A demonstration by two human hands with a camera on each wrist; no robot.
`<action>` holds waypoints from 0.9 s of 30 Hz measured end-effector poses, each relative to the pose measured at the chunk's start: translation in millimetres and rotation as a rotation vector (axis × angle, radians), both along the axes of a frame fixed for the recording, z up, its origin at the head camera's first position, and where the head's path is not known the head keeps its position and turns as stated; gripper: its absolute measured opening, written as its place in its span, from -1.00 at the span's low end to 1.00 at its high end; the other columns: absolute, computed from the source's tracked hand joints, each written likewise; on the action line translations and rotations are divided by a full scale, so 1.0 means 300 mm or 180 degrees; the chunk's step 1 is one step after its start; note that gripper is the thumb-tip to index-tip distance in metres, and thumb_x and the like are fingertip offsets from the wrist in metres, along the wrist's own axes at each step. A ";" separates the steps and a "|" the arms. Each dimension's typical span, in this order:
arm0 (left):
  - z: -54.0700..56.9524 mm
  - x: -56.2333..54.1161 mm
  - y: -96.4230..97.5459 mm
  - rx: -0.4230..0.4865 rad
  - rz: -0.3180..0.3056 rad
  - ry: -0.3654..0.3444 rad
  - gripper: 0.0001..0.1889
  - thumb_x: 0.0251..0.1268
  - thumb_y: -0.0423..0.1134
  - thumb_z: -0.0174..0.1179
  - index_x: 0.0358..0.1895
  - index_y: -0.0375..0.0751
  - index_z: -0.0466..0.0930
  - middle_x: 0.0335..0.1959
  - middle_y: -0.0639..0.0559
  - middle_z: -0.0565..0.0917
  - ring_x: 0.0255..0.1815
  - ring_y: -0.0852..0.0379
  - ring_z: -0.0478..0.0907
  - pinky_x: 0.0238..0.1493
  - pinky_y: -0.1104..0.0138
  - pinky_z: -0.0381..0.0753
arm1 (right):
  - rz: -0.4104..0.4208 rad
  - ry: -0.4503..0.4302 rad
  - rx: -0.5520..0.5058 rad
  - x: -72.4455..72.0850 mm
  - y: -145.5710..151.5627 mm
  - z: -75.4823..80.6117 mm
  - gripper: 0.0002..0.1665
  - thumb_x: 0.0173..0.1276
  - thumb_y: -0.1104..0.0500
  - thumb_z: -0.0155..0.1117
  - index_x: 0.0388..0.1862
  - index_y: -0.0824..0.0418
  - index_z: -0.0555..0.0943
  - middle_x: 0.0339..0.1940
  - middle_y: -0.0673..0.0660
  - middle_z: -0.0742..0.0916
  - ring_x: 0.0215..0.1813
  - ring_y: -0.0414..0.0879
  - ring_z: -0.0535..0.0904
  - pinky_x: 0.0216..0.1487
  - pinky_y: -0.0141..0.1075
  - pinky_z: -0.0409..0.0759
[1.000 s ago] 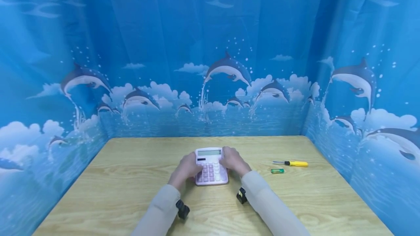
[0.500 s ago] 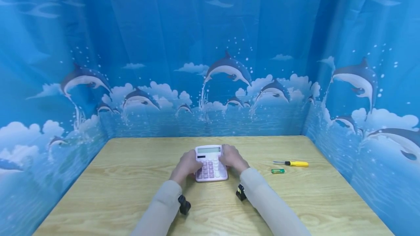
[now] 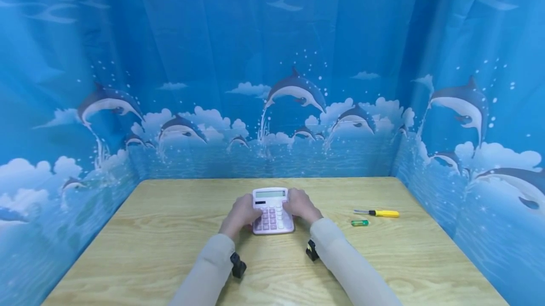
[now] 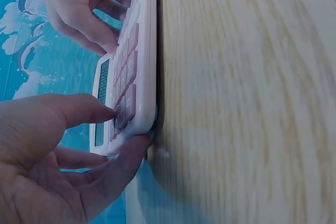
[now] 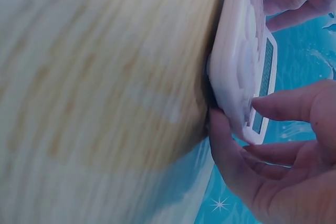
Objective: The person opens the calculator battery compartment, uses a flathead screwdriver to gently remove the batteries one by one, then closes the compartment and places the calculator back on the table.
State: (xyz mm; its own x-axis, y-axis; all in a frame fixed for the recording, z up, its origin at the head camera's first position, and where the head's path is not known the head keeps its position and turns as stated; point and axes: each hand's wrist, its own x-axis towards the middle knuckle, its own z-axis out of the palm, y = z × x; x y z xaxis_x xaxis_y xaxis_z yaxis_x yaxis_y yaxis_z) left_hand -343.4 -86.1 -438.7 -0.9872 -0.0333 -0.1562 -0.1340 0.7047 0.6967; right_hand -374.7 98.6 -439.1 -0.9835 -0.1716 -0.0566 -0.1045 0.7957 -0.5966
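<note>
A pink and white calculator (image 3: 273,212) lies face up between both hands at the middle of the table, its display at the far end. My left hand (image 3: 241,213) grips its left side, thumb over the keys and fingers curled at the edge and underside. On the other side my right hand (image 3: 301,205) holds the upper right edge in the same way. The left wrist view shows the left thumb touching a key on the calculator (image 4: 131,66), low over the wood. In the right wrist view, fingertips reach beneath the calculator's rim (image 5: 226,72).
To the right lies a screwdriver with a yellow handle (image 3: 386,214), its shaft pointing left. Just in front of it is a small green battery (image 3: 359,223). The wooden table (image 3: 170,249) meets a blue dolphin-print curtain (image 3: 230,60) at the back and sides.
Over the last second the calculator has shifted slightly away from the person, with both hands still holding it. The screwdriver and battery have stayed put.
</note>
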 end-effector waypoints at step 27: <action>-0.013 -0.006 0.001 -0.0084 0.0009 0.0025 -0.54 0.30 -0.31 0.33 0.22 -0.45 0.53 -0.16 -0.23 0.69 -0.52 0.06 0.59 -0.63 0.38 0.60 | -0.0086 -0.0044 -0.0366 0.003 0.024 -0.030 -0.21 0.44 0.16 0.30 0.56 0.36 0.29 0.26 0.45 0.63 -0.53 -0.11 0.57 -0.53 -0.34 0.61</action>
